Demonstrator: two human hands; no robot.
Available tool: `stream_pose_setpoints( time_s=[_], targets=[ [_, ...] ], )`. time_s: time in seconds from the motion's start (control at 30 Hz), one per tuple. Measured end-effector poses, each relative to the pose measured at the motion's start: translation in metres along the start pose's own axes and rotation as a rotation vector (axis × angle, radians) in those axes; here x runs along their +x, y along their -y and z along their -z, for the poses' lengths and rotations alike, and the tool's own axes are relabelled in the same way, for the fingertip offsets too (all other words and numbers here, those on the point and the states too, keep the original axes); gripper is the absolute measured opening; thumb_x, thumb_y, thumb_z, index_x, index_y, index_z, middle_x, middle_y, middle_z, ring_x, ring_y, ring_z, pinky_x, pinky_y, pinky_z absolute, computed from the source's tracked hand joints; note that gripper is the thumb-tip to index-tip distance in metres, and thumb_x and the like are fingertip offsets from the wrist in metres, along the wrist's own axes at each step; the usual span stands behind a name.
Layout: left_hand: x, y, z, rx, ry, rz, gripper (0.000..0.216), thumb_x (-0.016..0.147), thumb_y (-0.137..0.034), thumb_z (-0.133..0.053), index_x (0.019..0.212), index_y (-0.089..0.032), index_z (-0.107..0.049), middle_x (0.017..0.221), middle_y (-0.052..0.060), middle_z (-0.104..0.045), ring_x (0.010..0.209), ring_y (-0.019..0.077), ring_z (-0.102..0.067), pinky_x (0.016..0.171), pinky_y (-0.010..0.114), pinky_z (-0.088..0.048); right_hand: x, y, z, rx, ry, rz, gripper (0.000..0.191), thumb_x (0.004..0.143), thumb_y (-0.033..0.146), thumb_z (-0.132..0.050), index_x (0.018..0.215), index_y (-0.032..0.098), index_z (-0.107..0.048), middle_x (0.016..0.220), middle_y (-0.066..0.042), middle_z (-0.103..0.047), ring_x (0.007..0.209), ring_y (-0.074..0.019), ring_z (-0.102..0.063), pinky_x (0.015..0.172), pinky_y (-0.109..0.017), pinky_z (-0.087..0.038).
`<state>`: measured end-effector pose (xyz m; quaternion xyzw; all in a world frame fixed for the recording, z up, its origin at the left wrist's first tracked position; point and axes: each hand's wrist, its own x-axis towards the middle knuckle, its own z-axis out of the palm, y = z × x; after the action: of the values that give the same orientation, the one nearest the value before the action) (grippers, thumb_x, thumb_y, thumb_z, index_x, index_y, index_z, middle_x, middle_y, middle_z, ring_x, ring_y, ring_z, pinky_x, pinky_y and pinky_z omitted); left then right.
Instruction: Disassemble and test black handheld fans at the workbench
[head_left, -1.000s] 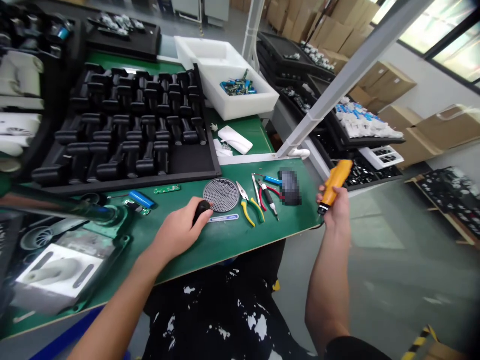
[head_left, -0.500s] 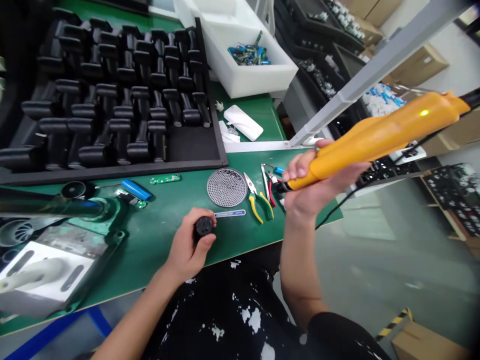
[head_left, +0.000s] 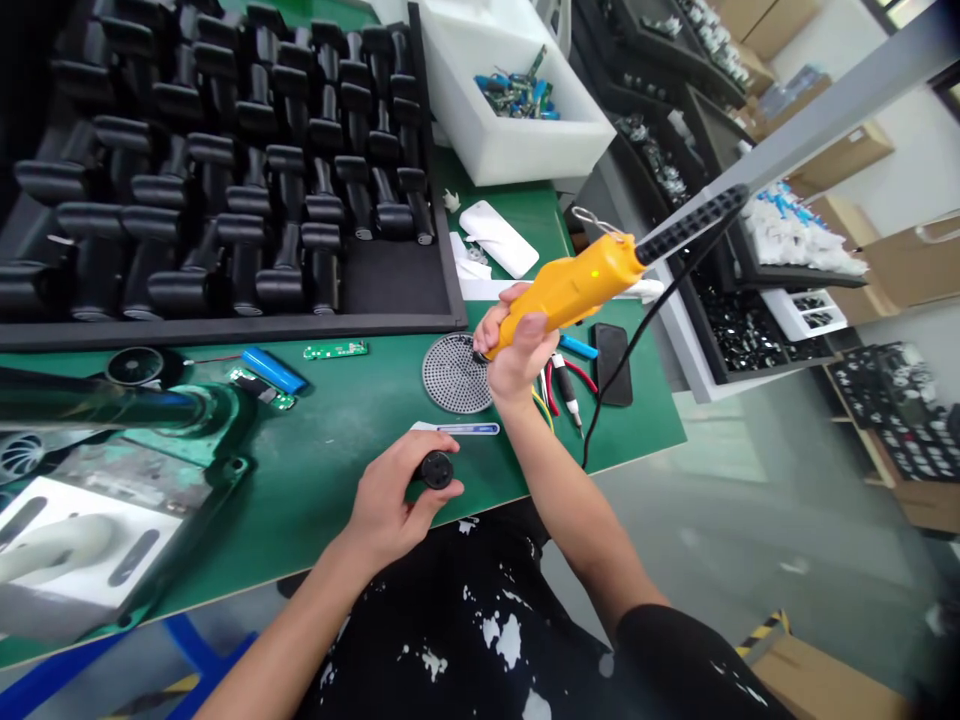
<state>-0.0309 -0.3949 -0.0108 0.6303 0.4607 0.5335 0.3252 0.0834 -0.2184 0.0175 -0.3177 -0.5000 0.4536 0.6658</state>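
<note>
Yellow electric screwdriver [head_left: 570, 290] lies inside your right hand [head_left: 514, 350], and your fingers are closed around its body, so the grip is firm and not apart. You hold it low on the body, tip down toward the bench, and this seems to keep the heavy tool steady and the tip free. The tip is at the edge of your fist, over the round metal grille [head_left: 455, 385] (if it touches the grille, I cannot tell from this view). Its black cord [head_left: 645, 340] goes away from the back end and falls past the black phone [head_left: 613, 365], over the bench edge, so it seems to stay away from your hands.

Your left hand [head_left: 390, 500] is also closed, with the fingers around a black round part [head_left: 436, 469]. The flat end of this part faces up, probably so you can see that end well. It sits in the palm side, above the green mat [head_left: 337, 425], near the white and blue strip [head_left: 457, 428]. The blue battery [head_left: 274, 370] and the green board [head_left: 335, 350] lie well apart to the left, in front of the foam tray [head_left: 225, 330] with its black handles.
</note>
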Motion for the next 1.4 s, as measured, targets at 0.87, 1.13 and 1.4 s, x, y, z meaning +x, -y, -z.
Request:
stream_pose_setpoints(
  time_s=[0.87,1.13,1.4],
  targets=[
    [0.004,0.002,-0.002,-0.035,-0.052,-0.067,0.034,0.098,-0.029,-0.073,0.129,-0.021,-0.063,0.109,0.006,-0.076,0.105,0.0186,-0.071,0.097,0.030,-0.054,0.002,-0.015,0.004,0.024,0.030,-0.034,0.053,0.085,0.077,-0.064,0.092,0.026,-0.053,0.051,0.011,-0.042,0.039,-0.0083,-0.040,0.041,-0.023,-0.033],
    [0.005,0.001,-0.003,-0.052,-0.064,-0.077,0.035,0.097,-0.028,-0.074,0.129,-0.021,-0.062,0.110,0.006,-0.075,0.102,0.0180,-0.071,0.096,0.030,-0.055,0.001,-0.013,0.005,0.021,0.044,-0.019,0.050,0.087,0.076,-0.063,0.095,0.026,-0.055,0.053,0.010,-0.043,0.040,-0.0091,-0.042,0.041,-0.024,-0.035],
    [0.005,0.001,-0.002,-0.037,-0.065,-0.074,0.034,0.097,-0.030,-0.073,0.128,-0.022,-0.063,0.109,0.006,-0.076,0.101,0.0184,-0.072,0.095,0.030,-0.056,0.002,-0.012,0.007,0.016,0.019,-0.019,0.049,0.091,0.076,-0.057,0.098,0.028,-0.053,0.053,0.010,-0.042,0.039,-0.0099,-0.042,0.041,-0.024,-0.036]
  ],
)
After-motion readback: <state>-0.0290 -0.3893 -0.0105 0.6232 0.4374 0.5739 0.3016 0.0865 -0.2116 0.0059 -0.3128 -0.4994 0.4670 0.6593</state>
